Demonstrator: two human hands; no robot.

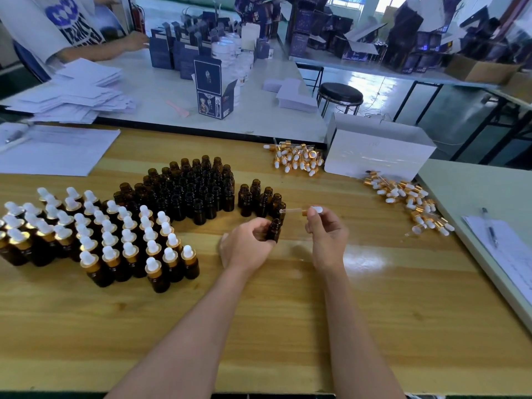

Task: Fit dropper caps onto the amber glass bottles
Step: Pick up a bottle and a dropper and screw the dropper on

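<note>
My left hand point(247, 247) grips an open amber bottle point(274, 230) upright on the wooden table point(288, 326). My right hand point(328, 234) pinches a dropper cap point(312, 210) by its white bulb, the glass pipette pointing left just above the bottle's mouth. Several uncapped amber bottles point(190, 191) stand behind, with a smaller cluster point(260, 198) beside my hands. Several capped bottles point(95, 234) with white bulbs and gold collars stand at the left.
Loose dropper caps lie in two piles, one point(296, 158) at the back and one point(408, 201) at the right. A white box point(377, 155) sits between them. Papers point(54, 151) lie far left, a clipboard with pen point(501, 246) at the right. Another person point(72, 33) works at the far table.
</note>
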